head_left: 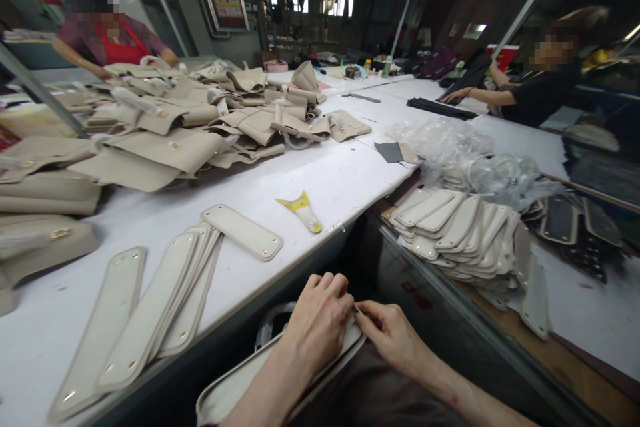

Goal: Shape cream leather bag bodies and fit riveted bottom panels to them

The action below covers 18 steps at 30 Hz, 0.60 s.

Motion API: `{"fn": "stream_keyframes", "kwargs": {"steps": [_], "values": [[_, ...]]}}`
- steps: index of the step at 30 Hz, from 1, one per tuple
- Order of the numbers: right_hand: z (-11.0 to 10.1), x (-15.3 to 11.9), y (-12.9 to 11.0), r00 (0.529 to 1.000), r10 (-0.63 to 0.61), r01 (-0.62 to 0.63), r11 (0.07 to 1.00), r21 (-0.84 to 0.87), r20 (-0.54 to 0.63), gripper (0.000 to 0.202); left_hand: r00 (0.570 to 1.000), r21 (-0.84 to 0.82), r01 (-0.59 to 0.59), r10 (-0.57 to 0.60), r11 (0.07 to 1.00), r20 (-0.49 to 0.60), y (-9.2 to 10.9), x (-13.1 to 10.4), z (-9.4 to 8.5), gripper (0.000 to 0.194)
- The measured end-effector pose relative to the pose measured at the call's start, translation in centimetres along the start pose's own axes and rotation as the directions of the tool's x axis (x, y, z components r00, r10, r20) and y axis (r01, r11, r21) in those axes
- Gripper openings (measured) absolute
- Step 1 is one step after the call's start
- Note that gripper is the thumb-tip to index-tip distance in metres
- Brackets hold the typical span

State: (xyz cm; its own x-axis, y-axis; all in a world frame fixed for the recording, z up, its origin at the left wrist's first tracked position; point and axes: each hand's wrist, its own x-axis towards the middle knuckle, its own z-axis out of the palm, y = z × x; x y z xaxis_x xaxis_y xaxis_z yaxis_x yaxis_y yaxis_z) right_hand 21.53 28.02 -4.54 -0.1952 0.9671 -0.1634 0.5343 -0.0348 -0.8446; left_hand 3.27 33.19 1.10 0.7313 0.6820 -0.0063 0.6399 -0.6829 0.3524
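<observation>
A cream bag-like piece (240, 383) with an edged rim lies across my lap below the table's front edge. My left hand (323, 317) is closed over its far end, fingers curled down. At the same end my right hand (387, 333) pinches the rim with thumb and forefinger, close beside the left. What sits between the fingertips is too small to make out. A clear-wrapped handle (274, 323) shows just left of my left wrist. On the white table (245, 287), long cream panels (150, 307) with metal studs lie fanned out, and one more panel (243, 232) rests behind them.
A yellow-and-white cutout (303, 211) lies near the table edge. Beige bag pieces (155, 153) are heaped at the left. At the right are stacked cream panels (460, 230), clear plastic (450, 147) and black panels (560, 220). Two people work across the tables.
</observation>
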Motion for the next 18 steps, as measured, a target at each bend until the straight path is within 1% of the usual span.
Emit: {"fn": "stream_keyframes", "kwargs": {"steps": [3, 5, 7, 10, 13, 18], "values": [[0.1, 0.1, 0.1, 1.000, 0.022, -0.022, 1.000, 0.001, 0.003, 0.026, 0.998, -0.189, 0.028, -0.038, 0.982, -0.047, -1.2, 0.5, 0.6, 0.013], [0.2, 0.2, 0.1, 0.999, 0.041, -0.041, 0.999, -0.012, -0.003, 0.025, 0.994, -0.297, 0.058, -0.082, 0.953, -0.067, -2.1, 0.9, 1.2, 0.025], [0.2, 0.3, -0.2, 0.999, 0.054, -0.054, 0.998, -0.029, -0.007, 0.025, 0.994, -0.359, 0.058, -0.086, 0.932, -0.062, -3.1, 1.5, 1.7, 0.035], [0.1, 0.3, -0.6, 0.998, 0.067, -0.067, 0.996, -0.055, -0.010, 0.025, 1.000, -0.403, 0.001, 0.003, 0.915, 0.008, -4.3, 2.5, 2.1, 0.032], [0.1, 0.4, -0.7, 0.997, 0.079, -0.080, 0.994, -0.079, -0.008, 0.026, 0.995, -0.415, -0.036, 0.073, 0.909, 0.074, -5.1, 2.9, 2.1, 0.032], [-0.1, 0.3, -1.0, 0.998, 0.060, -0.059, 0.998, -0.039, 0.034, 0.030, 0.991, -0.413, -0.071, 0.112, 0.908, 0.075, -5.3, 2.7, 1.9, 0.033]]}}
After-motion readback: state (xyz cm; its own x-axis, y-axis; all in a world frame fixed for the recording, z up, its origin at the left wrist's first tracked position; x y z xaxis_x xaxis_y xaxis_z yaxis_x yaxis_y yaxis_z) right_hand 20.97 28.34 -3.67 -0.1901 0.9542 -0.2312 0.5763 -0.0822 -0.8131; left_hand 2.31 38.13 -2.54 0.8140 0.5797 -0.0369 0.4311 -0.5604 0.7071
